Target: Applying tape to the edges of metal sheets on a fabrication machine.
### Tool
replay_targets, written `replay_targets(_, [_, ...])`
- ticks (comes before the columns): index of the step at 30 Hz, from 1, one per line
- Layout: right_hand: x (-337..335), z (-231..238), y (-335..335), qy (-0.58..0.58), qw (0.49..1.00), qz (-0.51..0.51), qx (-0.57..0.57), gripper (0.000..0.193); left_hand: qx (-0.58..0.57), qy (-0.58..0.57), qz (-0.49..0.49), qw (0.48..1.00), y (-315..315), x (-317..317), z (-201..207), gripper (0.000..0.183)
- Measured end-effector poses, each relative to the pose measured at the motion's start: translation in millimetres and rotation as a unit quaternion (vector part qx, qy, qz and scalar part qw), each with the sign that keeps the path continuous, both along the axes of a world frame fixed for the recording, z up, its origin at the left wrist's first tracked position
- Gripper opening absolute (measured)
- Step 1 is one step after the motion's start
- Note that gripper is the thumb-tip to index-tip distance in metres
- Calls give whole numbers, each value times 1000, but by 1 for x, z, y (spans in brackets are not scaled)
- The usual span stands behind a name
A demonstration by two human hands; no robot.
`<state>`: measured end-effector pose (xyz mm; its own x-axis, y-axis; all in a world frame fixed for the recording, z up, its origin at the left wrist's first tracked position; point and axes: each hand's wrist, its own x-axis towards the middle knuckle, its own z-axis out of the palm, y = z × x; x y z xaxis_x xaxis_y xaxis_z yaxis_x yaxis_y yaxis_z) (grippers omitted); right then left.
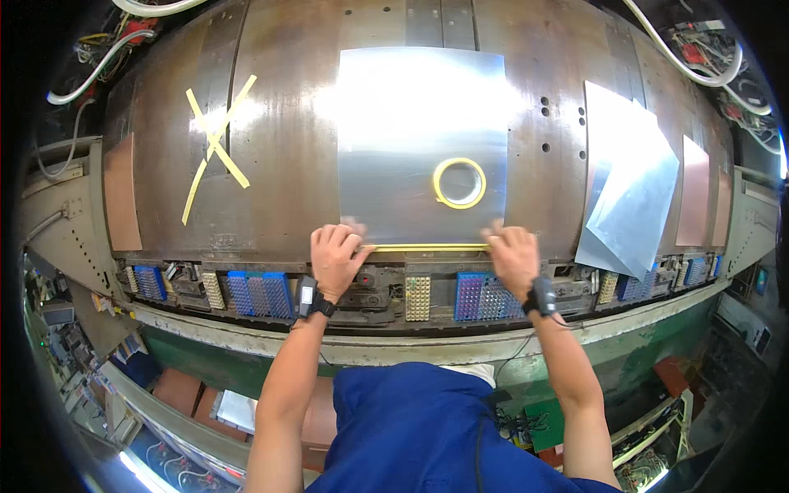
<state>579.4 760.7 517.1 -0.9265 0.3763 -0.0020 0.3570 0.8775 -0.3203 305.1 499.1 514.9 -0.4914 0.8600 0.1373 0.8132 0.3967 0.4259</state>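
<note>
A shiny metal sheet lies flat on the brown metal machine bed in front of me. Along its near edge runs a narrow strip of yellow tape, stretched between my two hands. My left hand is closed on the strip's left end, at the sheet's near left corner. At the near right corner, my right hand pinches the other end. Fingertips of both hands are a little blurred. A roll of yellow tape rests flat on the sheet's right part, apart from my hands.
Two crossed strips of yellow tape stick to the bed at left. Overlapping metal sheets lie at right. Copper-coloured plates sit near both sides. Blue blocks with rows of small knobs line the front edge.
</note>
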Motion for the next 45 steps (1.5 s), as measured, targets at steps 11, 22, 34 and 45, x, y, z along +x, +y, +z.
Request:
replay_targets(11, [-64,19,41,76,996,-30,-29,39,81,-82,-73,991,152,144,-30,26])
replay_targets(22, [-57,68,29,149,928,-29,-340,15,334,-574,282,692,132,94,37,26])
replay_targets(34, [-60,96,-21,60,963,30,-261,25,315,-225,434,813,-49,-76,66,6])
replay_targets(45, [-118,73,2,32,991,-106,-73,108,422,-231,395,783,-29,-88,153,16])
